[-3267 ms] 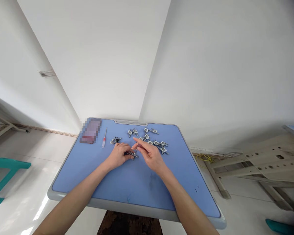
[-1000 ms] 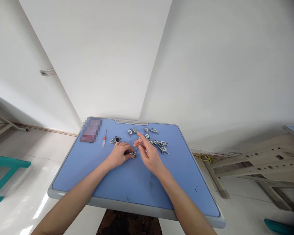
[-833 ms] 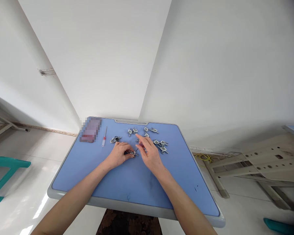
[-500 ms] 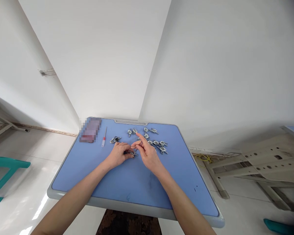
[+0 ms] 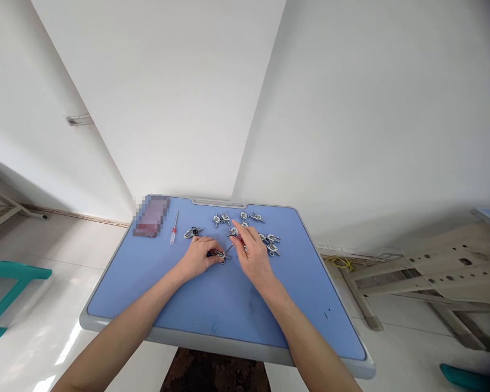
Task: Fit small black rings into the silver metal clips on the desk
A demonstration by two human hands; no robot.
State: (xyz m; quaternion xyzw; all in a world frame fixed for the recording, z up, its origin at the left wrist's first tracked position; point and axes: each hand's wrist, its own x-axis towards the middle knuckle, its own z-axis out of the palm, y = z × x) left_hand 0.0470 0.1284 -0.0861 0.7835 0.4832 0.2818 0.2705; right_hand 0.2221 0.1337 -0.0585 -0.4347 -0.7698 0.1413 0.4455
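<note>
Left hand: gripping a small metal fitting at frame centre.
Right hand: hovering narrow beside it, near loose fittings, hold unclear.

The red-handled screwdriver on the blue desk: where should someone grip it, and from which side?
Grip the red handle, from the near side: the screwdriver lies flat on the blue tabletop, handle end toward the person, thin shaft pointing away, and the handle is thicker.

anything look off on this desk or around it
A few things stand out. A dark smudge mars the blue tabletop just below the right hand. At the tabletop's far left corner, a rectangular object is pixelated, so it can't be identified. A loose yellow wire also lies beyond the tabletop's right edge.
</note>
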